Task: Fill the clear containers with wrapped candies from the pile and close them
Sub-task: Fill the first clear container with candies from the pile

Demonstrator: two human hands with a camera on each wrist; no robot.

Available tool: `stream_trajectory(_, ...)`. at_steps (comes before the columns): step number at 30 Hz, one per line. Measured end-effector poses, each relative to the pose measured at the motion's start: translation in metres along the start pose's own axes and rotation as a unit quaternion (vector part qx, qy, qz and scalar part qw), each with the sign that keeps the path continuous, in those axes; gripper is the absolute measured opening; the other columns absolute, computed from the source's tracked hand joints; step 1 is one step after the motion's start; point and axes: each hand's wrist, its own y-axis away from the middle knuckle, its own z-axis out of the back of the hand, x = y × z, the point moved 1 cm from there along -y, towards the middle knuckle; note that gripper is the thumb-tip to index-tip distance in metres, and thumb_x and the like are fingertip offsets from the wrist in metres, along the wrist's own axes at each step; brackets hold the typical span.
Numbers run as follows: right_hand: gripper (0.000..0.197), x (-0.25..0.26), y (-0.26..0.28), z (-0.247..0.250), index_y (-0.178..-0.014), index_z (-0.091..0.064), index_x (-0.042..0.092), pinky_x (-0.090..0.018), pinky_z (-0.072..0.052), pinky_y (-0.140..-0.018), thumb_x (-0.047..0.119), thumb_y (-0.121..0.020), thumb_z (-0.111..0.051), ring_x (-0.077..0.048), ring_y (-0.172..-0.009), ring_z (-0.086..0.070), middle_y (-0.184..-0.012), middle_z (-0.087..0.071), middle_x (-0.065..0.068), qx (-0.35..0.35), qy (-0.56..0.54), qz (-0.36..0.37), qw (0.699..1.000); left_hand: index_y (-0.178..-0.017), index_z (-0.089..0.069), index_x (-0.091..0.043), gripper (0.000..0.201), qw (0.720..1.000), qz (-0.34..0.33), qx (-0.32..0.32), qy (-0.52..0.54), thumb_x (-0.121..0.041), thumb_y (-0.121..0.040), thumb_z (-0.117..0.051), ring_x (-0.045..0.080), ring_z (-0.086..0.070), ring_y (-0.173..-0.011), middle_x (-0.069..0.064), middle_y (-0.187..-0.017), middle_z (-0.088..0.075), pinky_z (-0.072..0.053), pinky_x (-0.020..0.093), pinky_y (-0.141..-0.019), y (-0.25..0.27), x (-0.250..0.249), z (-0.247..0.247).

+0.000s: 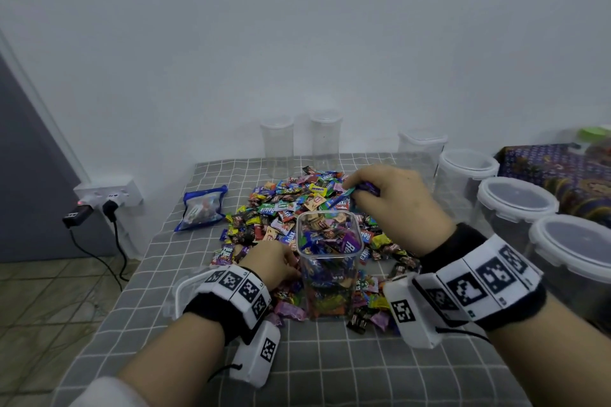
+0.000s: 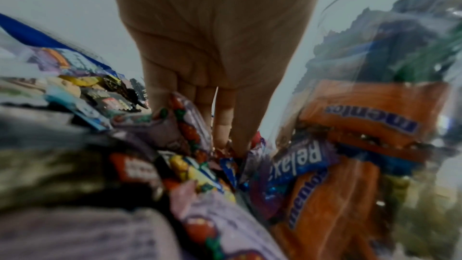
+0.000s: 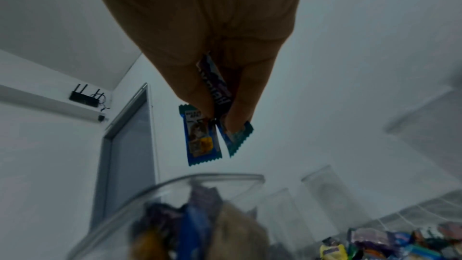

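A clear square container (image 1: 329, 261), nearly full of wrapped candies, stands on the grey checked tablecloth (image 1: 330, 367) inside the candy pile (image 1: 281, 208). My right hand (image 1: 358, 190) is raised behind the container. It pinches a few wrapped candies (image 3: 203, 137), blue and dark purple, above the open rim (image 3: 200, 177). My left hand (image 1: 291, 263) is low, just left of the container. Its fingertips (image 2: 222, 133) dig into the pile beside the clear wall and close on wrappers there.
Two tall empty clear containers (image 1: 277, 145) stand at the back by the wall. Several lidded round tubs (image 1: 515, 208) line the right edge. A blue-edged zip bag (image 1: 201, 208) lies left of the pile. A clear lid (image 1: 180, 294) lies under my left wrist.
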Motion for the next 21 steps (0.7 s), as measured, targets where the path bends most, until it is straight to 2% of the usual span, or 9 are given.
stream_trajectory(3,0.023,0.005,0.003,-0.011,-0.1,-0.07,0.015,-0.025,-0.042,-0.082,0.006,-0.085,-0.056,-0.016,-0.096,-0.059,-0.1,-0.068,0.0,0.031,-0.003,0.027,0.999,-0.107,-0.066,-0.013,0.023,1.0,-0.013,0.01,-0.014,-0.023,-0.087,-0.065,0.019,-0.058,-0.092,0.004,-0.106,-0.065,-0.045,0.027,-0.076,-0.002,0.0,-0.003)
stream_trajectory(7,0.023,0.007,0.005,-0.021,-0.109,-0.068,0.015,-0.012,-0.031,-0.077,0.014,-0.087,-0.06,-0.002,-0.092,-0.049,-0.105,-0.064,0.004,0.065,-0.017,0.055,0.996,-0.098,-0.068,-0.012,0.013,1.0,-0.017,0.002,0.011,-0.017,-0.086,-0.065,0.01,-0.051,-0.076,-0.004,-0.084,-0.058,-0.04,0.018,-0.066,-0.003,0.002,-0.002)
stream_trajectory(9,0.024,0.006,0.007,-0.022,-0.11,-0.066,0.017,-0.005,-0.033,-0.073,0.019,-0.086,-0.064,-0.001,-0.089,-0.05,-0.1,-0.06,0.01,0.075,-0.042,0.045,0.995,-0.093,-0.069,-0.012,0.009,0.999,-0.013,-0.012,0.038,-0.014,-0.087,-0.063,0.005,-0.048,-0.066,-0.011,-0.071,-0.053,-0.034,0.012,-0.057,-0.001,0.002,-0.001)
stream_trajectory(11,0.023,0.003,0.007,-0.021,-0.108,-0.065,0.022,-0.003,-0.037,-0.074,0.022,-0.085,-0.066,-0.001,-0.09,-0.056,-0.101,-0.058,0.014,0.077,-0.077,0.019,0.994,-0.089,-0.069,-0.014,0.007,0.998,-0.003,-0.026,0.055,-0.014,-0.088,-0.062,0.0,-0.044,-0.062,-0.015,-0.066,-0.049,-0.03,0.012,-0.061,0.002,0.003,0.0)
stream_trajectory(13,0.022,-0.003,0.008,-0.021,-0.107,-0.064,0.024,-0.01,-0.044,-0.08,0.023,-0.085,-0.067,-0.002,-0.095,-0.058,-0.104,-0.06,0.013,0.058,-0.098,0.0,0.994,-0.076,-0.065,-0.019,0.011,0.996,0.011,-0.041,0.074,-0.013,-0.086,-0.064,0.002,-0.049,-0.065,-0.015,-0.066,-0.051,-0.035,0.016,-0.066,0.003,0.005,0.002)
stream_trajectory(15,0.027,-0.011,0.011,-0.022,-0.111,-0.064,0.023,-0.028,-0.049,-0.09,0.027,-0.085,-0.067,-0.005,-0.101,-0.058,-0.108,-0.062,0.01,0.03,-0.118,-0.011,0.993,-0.063,-0.058,-0.022,0.025,0.992,0.022,-0.064,0.105,-0.012,-0.084,-0.066,0.007,-0.054,-0.065,-0.013,-0.066,-0.054,-0.043,0.019,-0.064,0.003,0.009,0.006)
stream_trajectory(16,0.034,-0.016,0.014,-0.023,-0.115,-0.062,0.023,-0.034,-0.048,-0.093,0.033,-0.083,-0.068,-0.006,-0.106,-0.056,-0.113,-0.061,0.01,0.028,-0.133,-0.018,0.991,-0.06,-0.056,-0.024,0.029,0.989,0.027,-0.073,0.125,-0.011,-0.084,-0.067,0.005,-0.054,-0.063,-0.012,-0.066,-0.056,-0.044,0.016,-0.059,0.003,0.01,0.009)
stream_trajectory(18,0.064,-0.025,0.02,-0.026,-0.129,-0.052,0.025,-0.034,-0.044,-0.1,0.052,-0.073,-0.068,-0.003,-0.117,-0.05,-0.127,-0.054,0.012,0.052,-0.17,-0.043,0.983,-0.061,-0.058,-0.025,0.03,0.982,0.028,-0.093,0.16,-0.007,-0.084,-0.067,0.003,-0.055,-0.064,-0.009,-0.071,-0.06,-0.043,0.012,-0.053,0.004,0.012,0.015)
stream_trajectory(21,0.105,-0.036,0.031,-0.036,-0.145,-0.026,0.028,-0.025,-0.035,-0.105,0.063,-0.056,-0.068,-0.001,-0.126,-0.04,-0.139,-0.04,0.016,0.127,-0.217,-0.087,0.964,-0.067,-0.064,-0.024,0.025,0.965,0.021,-0.147,0.217,-0.005,-0.083,-0.067,0.015,-0.063,-0.075,-0.001,-0.08,-0.067,-0.053,0.028,-0.067,0.011,0.012,0.031)
